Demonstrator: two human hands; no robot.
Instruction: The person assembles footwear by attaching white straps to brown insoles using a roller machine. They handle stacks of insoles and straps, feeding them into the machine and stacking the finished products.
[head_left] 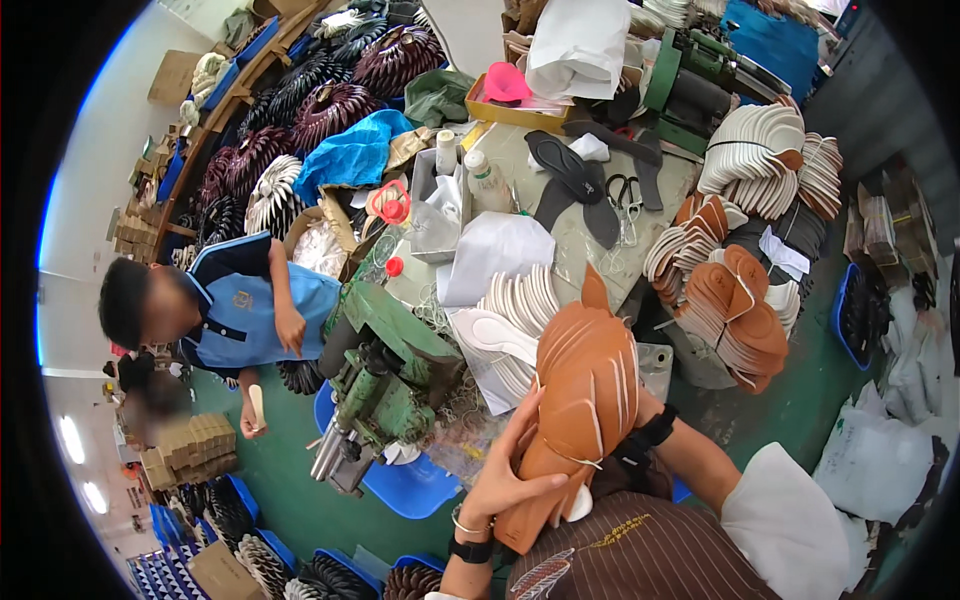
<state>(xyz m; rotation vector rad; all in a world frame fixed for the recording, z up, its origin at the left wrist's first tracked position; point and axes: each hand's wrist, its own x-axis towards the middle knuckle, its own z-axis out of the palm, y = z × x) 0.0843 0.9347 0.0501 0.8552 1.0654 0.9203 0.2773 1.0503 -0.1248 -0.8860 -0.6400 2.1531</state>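
A bundle of brown insoles (585, 390), tied with pale string, is held upright in front of my chest. My left hand (510, 470) wraps round its left side, thumb across the lower part. My right hand (647, 408) is against the right side, its fingers mostly hidden behind the bundle. Just beyond, a fanned stack of white insoles (500, 335) lies on the table by a sheet of white paper (495, 255). To the right, tied bundles of brown insoles (735, 310) are piled up, with white-edged insoles (750, 150) behind them.
A green machine (390, 370) stands left of the bundle, above a blue tub (410, 485). Dark insoles (565, 165), scissors (624, 192) and a white bottle (487, 183) lie or stand farther back. At the left, a co-worker in a blue shirt (265, 310) holds a pale flat piece (257, 408).
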